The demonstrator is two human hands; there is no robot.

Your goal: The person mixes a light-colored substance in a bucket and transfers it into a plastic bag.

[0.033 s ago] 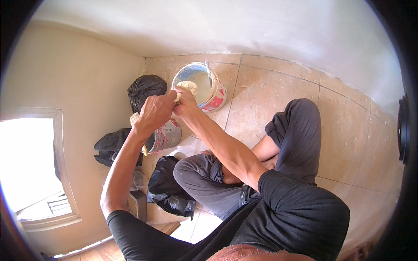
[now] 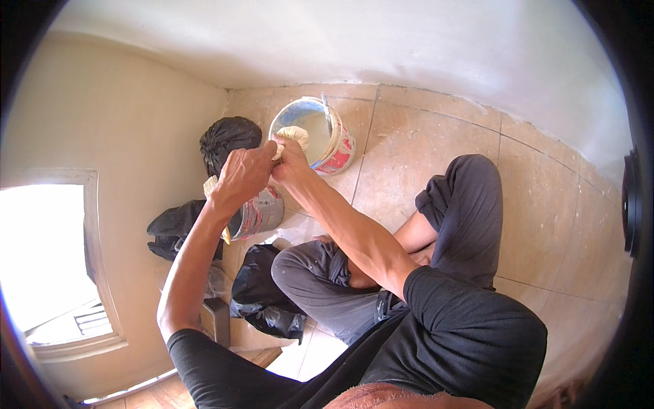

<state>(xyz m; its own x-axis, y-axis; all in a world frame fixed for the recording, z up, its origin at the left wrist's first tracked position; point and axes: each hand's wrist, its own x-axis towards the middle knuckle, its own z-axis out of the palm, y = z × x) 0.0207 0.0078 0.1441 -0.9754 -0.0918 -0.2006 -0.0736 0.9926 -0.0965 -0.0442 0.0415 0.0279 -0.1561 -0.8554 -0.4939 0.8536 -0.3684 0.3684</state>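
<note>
Both my hands are closed on a cream-coloured, pleated bundle (image 2: 297, 138), a bunched cloth or bag whose material I cannot tell. Its round end bulges out past my right hand (image 2: 289, 162), over the rim of a paint bucket (image 2: 338, 161). My left hand (image 2: 242, 176) grips the gathered part right beside the right one. Pale liquid and a blue-stained inner wall show in that bucket, and a thin stick or tool handle (image 2: 325, 108) leans inside it. Beneath my left hand stands a grey bucket (image 2: 264, 213), its opening partly hidden by my wrist.
Black plastic bags lie beside the buckets: a knotted one (image 2: 229, 142) near the corner, another (image 2: 174, 228) by the left wall, a third (image 2: 261, 293) against my folded leg. A brush-like cream thing (image 2: 210, 185) shows behind my left wrist. A window (image 2: 51, 266) is at left.
</note>
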